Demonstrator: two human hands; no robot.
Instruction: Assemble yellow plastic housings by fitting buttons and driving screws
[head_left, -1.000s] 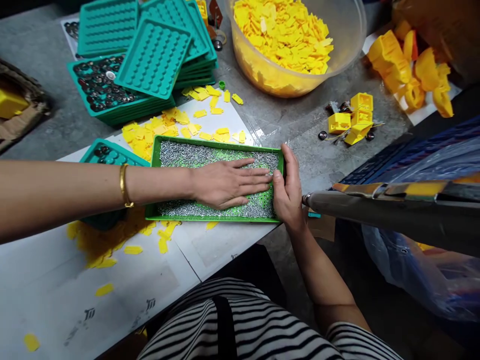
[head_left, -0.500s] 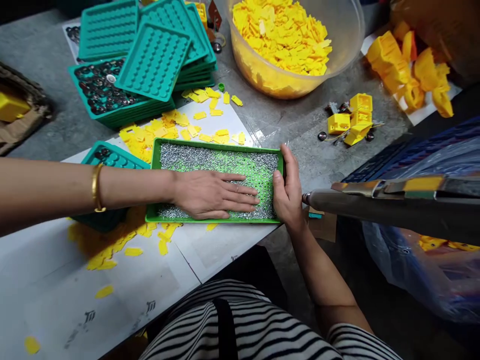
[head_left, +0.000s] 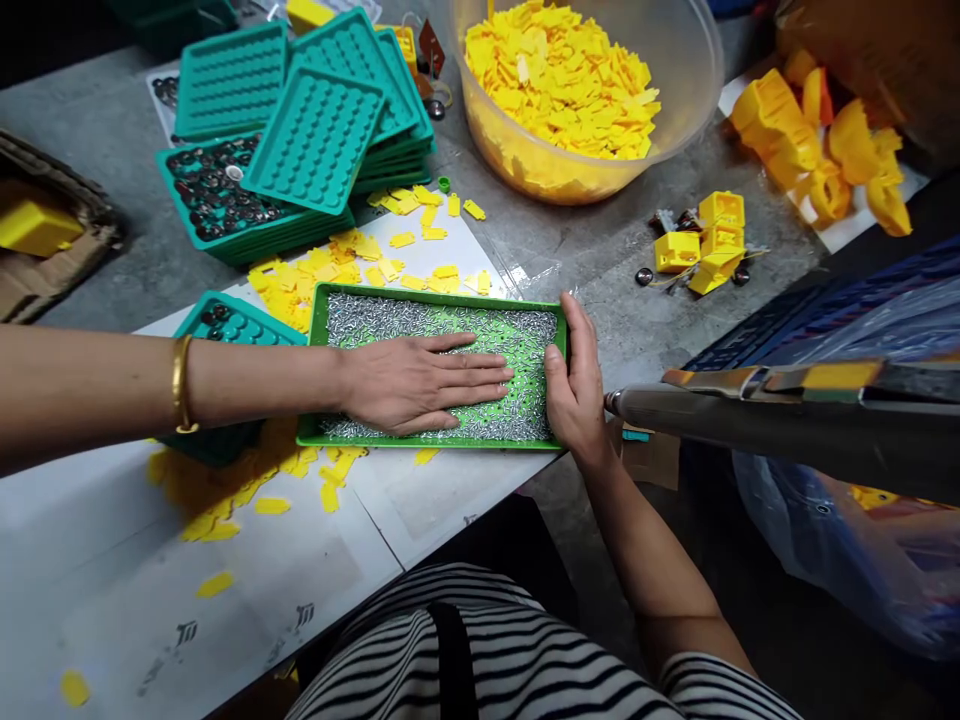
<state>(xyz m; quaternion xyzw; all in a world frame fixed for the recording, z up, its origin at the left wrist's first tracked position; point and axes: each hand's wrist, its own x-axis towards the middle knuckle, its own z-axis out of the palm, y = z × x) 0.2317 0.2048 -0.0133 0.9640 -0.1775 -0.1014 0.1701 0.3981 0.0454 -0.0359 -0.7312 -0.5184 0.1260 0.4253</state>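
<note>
A green rectangular tray [head_left: 442, 446] with a perforated bottom lies on the white board. Small silver metal pieces that look like screws [head_left: 382, 316] cover much of it, thinner in the middle, where green shows through. My left hand [head_left: 424, 385] reaches in from the left, palm down and fingers stretched out, flat on the pieces. My right hand [head_left: 579, 390] grips the tray's right end, thumb over the rim and fingers along the outside. Yellow flat plastic parts [head_left: 300, 280] lie scattered behind the tray and in front of it.
Stacked teal trays [head_left: 315, 135] stand at the back left, one filled with dark round parts. A clear tub [head_left: 686, 90] of yellow parts is behind. Yellow boxes [head_left: 720, 245] sit to the right, near a dark metal bar [head_left: 750, 420]. Another teal tray [head_left: 247, 322] lies under my left forearm.
My left hand has shifted slightly left and up over the metal pieces, and more pieces cover the lower middle. My right hand keeps its hold. The view has moved a little.
</note>
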